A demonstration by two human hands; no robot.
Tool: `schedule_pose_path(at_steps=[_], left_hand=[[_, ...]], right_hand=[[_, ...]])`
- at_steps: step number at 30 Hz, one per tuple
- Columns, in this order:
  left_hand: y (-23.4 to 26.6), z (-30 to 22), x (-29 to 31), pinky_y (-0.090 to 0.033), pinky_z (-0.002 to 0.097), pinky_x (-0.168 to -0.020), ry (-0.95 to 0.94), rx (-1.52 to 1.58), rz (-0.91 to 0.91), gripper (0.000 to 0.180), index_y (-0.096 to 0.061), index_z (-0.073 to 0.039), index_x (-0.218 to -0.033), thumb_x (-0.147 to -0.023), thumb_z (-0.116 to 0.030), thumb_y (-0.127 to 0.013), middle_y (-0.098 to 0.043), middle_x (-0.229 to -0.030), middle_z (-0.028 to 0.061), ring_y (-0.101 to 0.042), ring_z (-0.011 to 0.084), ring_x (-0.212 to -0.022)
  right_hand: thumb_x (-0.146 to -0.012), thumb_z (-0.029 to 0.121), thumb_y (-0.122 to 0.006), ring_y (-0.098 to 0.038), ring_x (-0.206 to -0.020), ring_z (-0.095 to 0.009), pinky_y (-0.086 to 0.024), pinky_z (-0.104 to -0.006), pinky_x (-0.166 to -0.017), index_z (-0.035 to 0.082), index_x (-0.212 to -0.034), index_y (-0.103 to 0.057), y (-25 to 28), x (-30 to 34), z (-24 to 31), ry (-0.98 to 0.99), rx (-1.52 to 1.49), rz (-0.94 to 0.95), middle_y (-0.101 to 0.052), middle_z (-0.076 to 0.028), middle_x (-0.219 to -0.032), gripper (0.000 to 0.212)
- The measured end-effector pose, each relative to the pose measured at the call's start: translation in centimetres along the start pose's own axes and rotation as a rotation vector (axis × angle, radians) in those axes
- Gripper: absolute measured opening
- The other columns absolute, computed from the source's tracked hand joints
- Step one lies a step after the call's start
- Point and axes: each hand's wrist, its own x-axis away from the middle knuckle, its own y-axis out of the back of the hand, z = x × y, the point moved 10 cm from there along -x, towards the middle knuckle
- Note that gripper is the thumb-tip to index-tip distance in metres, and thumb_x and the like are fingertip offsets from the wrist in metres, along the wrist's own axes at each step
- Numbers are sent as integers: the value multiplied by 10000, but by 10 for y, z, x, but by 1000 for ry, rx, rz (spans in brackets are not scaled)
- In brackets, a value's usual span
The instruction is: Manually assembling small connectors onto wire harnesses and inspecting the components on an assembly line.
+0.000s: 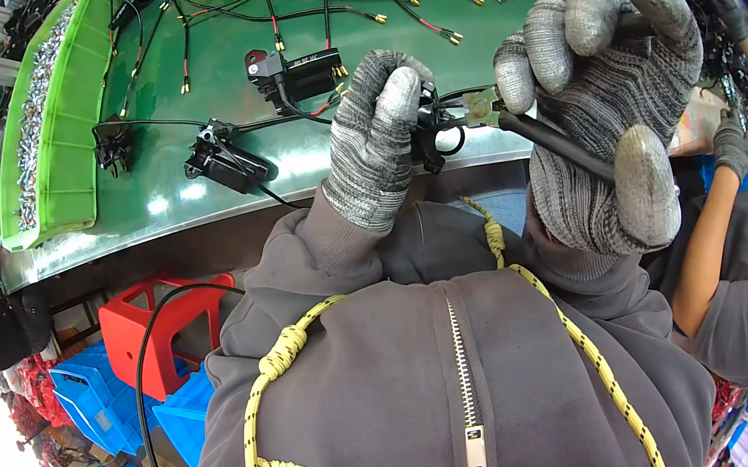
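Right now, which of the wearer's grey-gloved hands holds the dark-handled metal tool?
The right hand, with the dark-handled metal tool across its palm. The left hand instead holds a black plastic part.

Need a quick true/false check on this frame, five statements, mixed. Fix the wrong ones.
1. The left hand and right hand both wear grey knit gloves. True.
2. The left hand is empty. False: it holds a black part.
3. The right hand holds a plier-like tool with a dark handle. True.
4. The green bin stands at the right end of the bench. False: it stands at the left end.
5. The stool at lower left is red. True.
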Motion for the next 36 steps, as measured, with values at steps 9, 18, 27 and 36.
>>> schedule_pose_path(at_steps=[9,18,27,36], left_hand=[[-3,-9,2,-446,225,-661,-138,-132,20,251,-546,-63,-984,-952,-307,-493,-509,-824,1,-491,73,-729],[-4,5,-1,-445,223,-663,-52,-21,49,279,-535,-74,-994,-952,-346,-488,-517,-845,3,-495,76,-748],[-12,-2,1,-469,234,-666,10,-53,138,234,-521,-81,-1000,-876,-245,-633,-534,-844,10,-514,78,-775],[5,-12,1,-454,233,-694,-153,-118,-42,183,-480,-90,-1010,-879,-141,-597,-496,-885,-5,-491,74,-754]], right_hand=[[-791,232,-570,-423,-857,-195,-425,-324,-701,67,-1316,-434,14,7,2,58,-105,-27,-444,-112,-1047,568],[-814,222,-561,-431,-920,-203,-434,-337,-749,68,-1358,-370,7,4,-5,20,-141,-6,-446,-130,-1125,597],[-803,205,-571,-446,-904,-214,-447,-349,-737,43,-1360,-351,11,6,-10,20,-154,-94,-456,-138,-1106,621],[-791,138,-595,-483,-899,-222,-493,-366,-738,28,-1308,-399,20,14,-11,-20,-70,-128,-469,-123,-1047,565]])
